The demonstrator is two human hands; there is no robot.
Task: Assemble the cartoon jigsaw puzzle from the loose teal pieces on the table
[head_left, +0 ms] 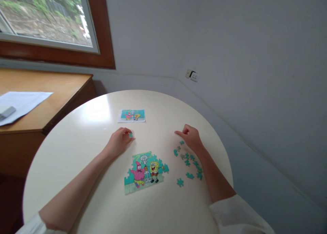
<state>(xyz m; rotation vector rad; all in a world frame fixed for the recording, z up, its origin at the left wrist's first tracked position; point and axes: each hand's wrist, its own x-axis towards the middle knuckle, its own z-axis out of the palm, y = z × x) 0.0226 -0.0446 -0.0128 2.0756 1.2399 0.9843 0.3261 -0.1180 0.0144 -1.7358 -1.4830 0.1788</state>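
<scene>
My left hand [122, 138] is closed in a pinch on a small teal jigsaw piece [131, 135], above the partly assembled puzzle. That puzzle [146, 174] lies flat on the table and shows a pink starfish, a tall pale figure and a yellow square figure, with a jagged upper and right border. My right hand [190, 137] hovers over the table's right side, its thumb stretched out to the left and apart from the curled fingers; nothing shows between them. Just below it are several loose teal jigsaw pieces [187, 162], some partly hidden by the wrist and forearm.
A printed reference picture [133, 115] lies behind the left hand on the round white table [107, 200]. To the left stands a wooden desk [68, 104] with papers [30, 99] and a white object [6, 112]. Walls, a window and sockets [195, 76] are beyond.
</scene>
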